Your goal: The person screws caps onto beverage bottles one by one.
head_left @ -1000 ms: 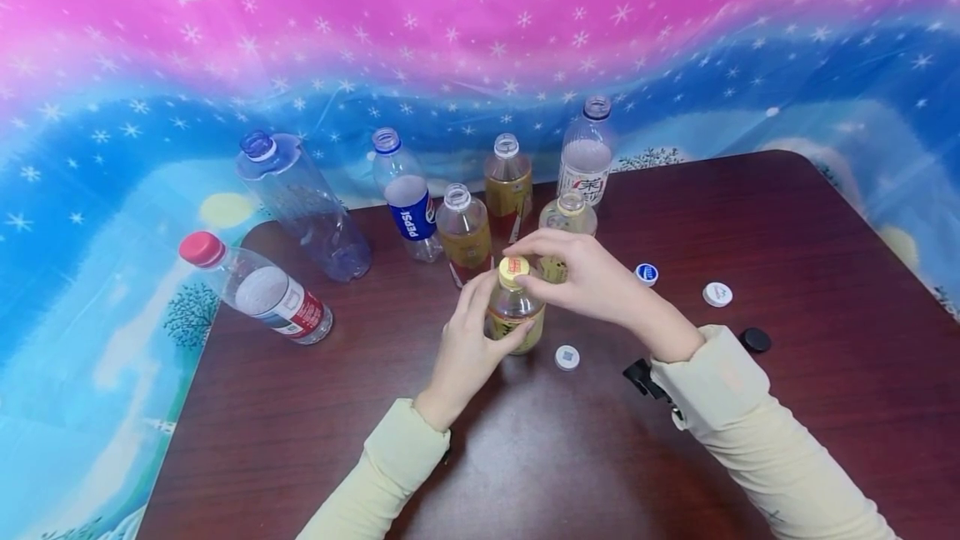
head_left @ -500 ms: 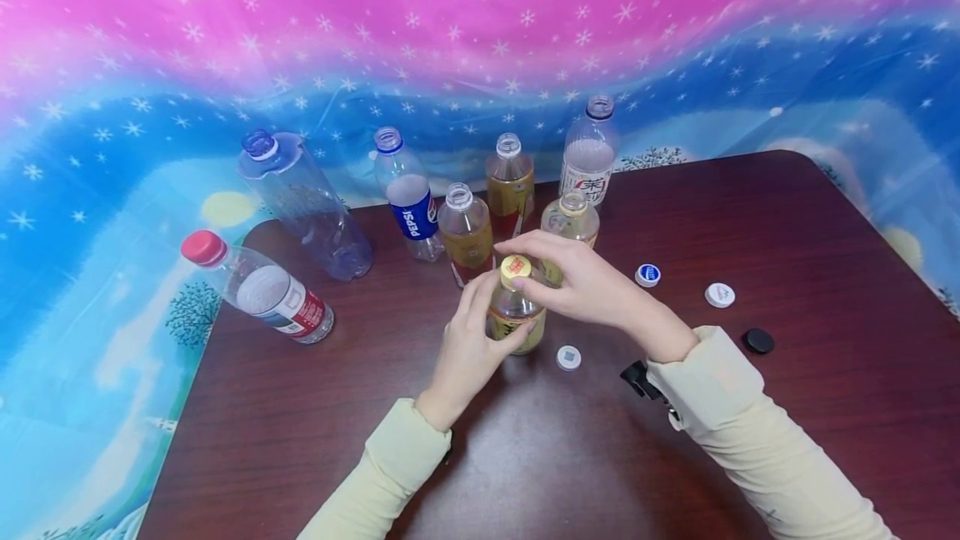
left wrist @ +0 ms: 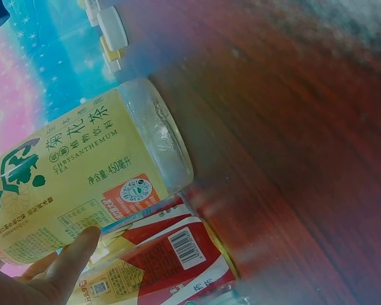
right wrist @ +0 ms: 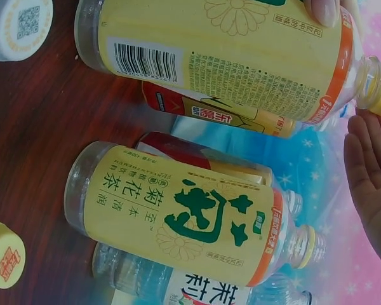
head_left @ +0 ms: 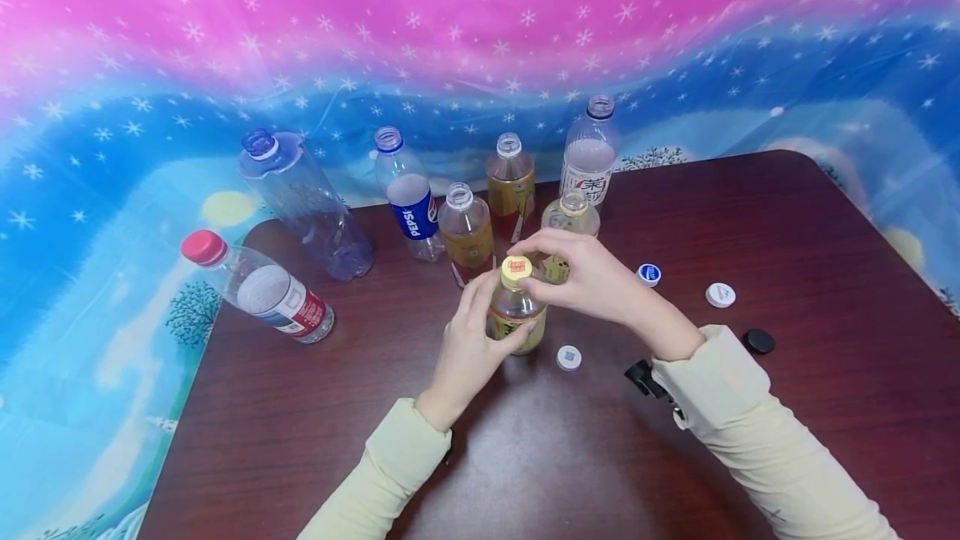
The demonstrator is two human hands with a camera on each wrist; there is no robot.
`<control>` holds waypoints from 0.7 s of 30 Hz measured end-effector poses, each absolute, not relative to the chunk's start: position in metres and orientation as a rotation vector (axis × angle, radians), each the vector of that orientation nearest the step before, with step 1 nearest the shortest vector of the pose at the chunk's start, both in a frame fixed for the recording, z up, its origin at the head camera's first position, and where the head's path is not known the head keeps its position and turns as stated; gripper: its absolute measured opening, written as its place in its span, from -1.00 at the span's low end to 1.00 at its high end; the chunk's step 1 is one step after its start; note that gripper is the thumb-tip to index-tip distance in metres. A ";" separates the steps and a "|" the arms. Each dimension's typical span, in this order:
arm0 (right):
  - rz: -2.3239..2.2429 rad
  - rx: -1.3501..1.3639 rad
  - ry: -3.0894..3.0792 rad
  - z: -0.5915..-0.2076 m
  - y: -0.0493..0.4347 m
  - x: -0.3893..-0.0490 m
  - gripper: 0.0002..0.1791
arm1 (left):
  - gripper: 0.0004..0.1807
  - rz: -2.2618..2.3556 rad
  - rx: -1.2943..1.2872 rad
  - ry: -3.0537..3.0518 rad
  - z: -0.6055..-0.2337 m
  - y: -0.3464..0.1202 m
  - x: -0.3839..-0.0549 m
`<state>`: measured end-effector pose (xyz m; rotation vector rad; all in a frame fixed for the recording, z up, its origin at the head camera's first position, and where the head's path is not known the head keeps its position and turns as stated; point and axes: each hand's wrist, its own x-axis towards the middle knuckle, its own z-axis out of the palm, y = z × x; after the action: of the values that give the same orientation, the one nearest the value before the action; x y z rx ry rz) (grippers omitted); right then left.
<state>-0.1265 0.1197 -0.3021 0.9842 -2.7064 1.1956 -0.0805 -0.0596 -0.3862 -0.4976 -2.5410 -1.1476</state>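
My left hand [head_left: 467,361] grips a yellow-labelled chrysanthemum tea bottle [head_left: 517,332], which stands upright on the table. At the bottle's mouth, my right hand [head_left: 581,280] pinches the yellow cap [head_left: 516,272] between thumb and fingers. The left wrist view shows the tea bottle [left wrist: 82,165] close up, with a finger [left wrist: 79,257] against its side. In the right wrist view, the same bottle [right wrist: 222,57] lies across the top, and the right hand [right wrist: 371,171] is at the cap. Just behind stands a second, uncapped chrysanthemum tea bottle [right wrist: 178,213].
Uncapped behind are a Pepsi bottle [head_left: 412,215], two gold-and-red bottles, a jasmine bottle [head_left: 587,165] and a large bluish bottle [head_left: 315,215]. A red-capped bottle [head_left: 262,294] stands left. Loose caps lie right, including a white cap [head_left: 569,357] and a black cap [head_left: 759,341].
The print on the yellow cap has turned one way and back, while the right hand shifted slightly around it. My left hand and the bottle have stayed in place.
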 end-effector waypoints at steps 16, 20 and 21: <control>1.196 1.113 -2.672 -0.307 0.116 -0.128 -0.59 | -0.26 -1.132 -0.506 -2.534 -0.386 -0.059 -0.081; 1.199 1.136 -2.666 -0.305 0.118 -0.128 -0.61 | -0.26 -1.139 -0.509 -2.542 -0.385 -0.060 -0.081; 1.200 1.134 -2.668 -0.305 0.119 -0.128 -0.60 | -0.26 -1.144 -0.508 -2.544 -0.385 -0.060 -0.081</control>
<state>-0.1278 0.1186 -0.3048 1.1338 -2.6682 1.1996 -0.0811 -0.0602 -0.3846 -0.5077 -2.5439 -1.1438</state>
